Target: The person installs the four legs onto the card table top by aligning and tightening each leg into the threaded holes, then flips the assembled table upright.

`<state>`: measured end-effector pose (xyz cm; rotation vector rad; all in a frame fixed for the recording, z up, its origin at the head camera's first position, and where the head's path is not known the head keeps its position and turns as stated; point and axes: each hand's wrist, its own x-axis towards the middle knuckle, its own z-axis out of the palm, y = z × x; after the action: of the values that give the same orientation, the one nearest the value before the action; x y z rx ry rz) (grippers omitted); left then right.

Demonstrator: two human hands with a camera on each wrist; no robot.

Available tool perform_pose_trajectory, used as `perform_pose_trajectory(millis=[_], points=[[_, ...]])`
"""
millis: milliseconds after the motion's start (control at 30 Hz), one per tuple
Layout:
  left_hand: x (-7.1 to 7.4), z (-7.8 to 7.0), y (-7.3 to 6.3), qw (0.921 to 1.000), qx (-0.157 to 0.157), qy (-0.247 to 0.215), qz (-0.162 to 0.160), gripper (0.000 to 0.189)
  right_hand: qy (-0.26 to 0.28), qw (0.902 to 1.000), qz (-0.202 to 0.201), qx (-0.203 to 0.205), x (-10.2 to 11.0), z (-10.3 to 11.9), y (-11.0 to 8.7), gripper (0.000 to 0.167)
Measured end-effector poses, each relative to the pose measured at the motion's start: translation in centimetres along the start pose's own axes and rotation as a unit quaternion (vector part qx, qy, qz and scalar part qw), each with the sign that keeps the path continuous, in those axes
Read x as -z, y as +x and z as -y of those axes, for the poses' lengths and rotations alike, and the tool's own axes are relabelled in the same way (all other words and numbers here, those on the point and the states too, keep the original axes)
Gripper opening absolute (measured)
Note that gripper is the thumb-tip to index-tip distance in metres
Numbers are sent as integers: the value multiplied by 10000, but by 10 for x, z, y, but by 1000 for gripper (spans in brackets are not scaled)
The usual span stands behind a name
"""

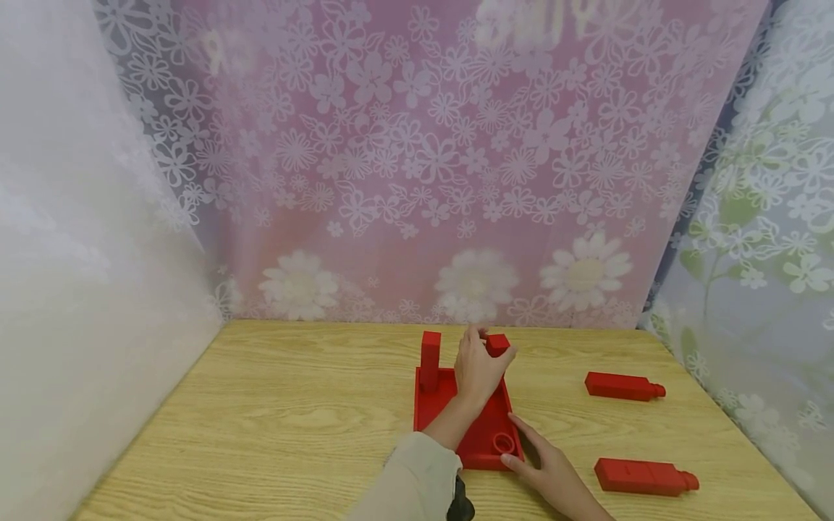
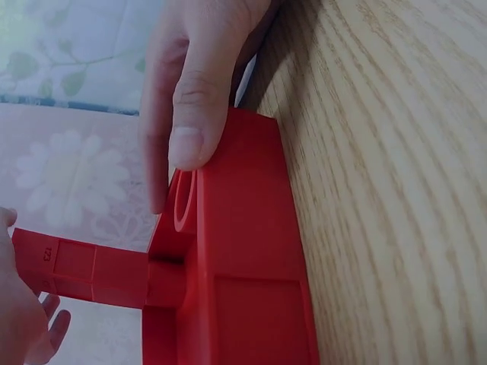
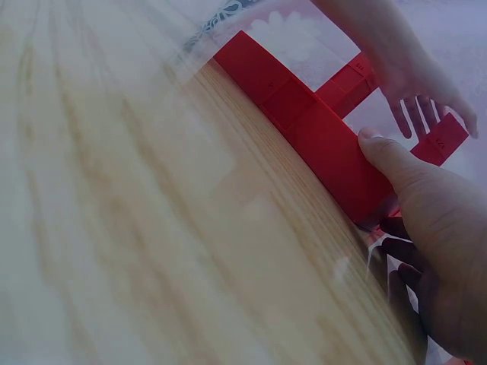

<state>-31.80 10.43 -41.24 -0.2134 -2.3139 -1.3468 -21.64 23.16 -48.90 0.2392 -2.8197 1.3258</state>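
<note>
A shallow red tray (image 1: 481, 434) lies on the table with its hollow side up. One square red post (image 1: 430, 362) stands upright at its back left corner. At the back right corner stands a second post (image 1: 498, 344), marked "123" in the left wrist view. My left hand (image 1: 478, 369) reaches across the tray and holds this post near its top, thumb on the right side and fingers on the left. My right hand (image 1: 554, 474) grips the front right corner of the tray, thumb at the front wall and fingers along the right side. Beside that thumb is a round red socket (image 1: 503, 443).
Two more red posts with narrowed round ends lie on the table to the right, one farther back (image 1: 622, 386) and one nearer (image 1: 645, 477). Flowered curtains (image 1: 456, 145) hang behind the table and at the sides.
</note>
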Motion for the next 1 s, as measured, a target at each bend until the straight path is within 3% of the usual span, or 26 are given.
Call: perform_pose_trajectory(millis=[333,633,1000], points=[[-2,1,-1,9995,-130,196,-216,42,-6,10000,-11,36,0,0,-1,73],[-5,5,-1,9981,-495,50,-354,37,-50,10000,9,-35,1,0,-1,74],[-2,3,2,9995,-302,53,-83,37,-18,10000,13,-3,1,1,-1,73]])
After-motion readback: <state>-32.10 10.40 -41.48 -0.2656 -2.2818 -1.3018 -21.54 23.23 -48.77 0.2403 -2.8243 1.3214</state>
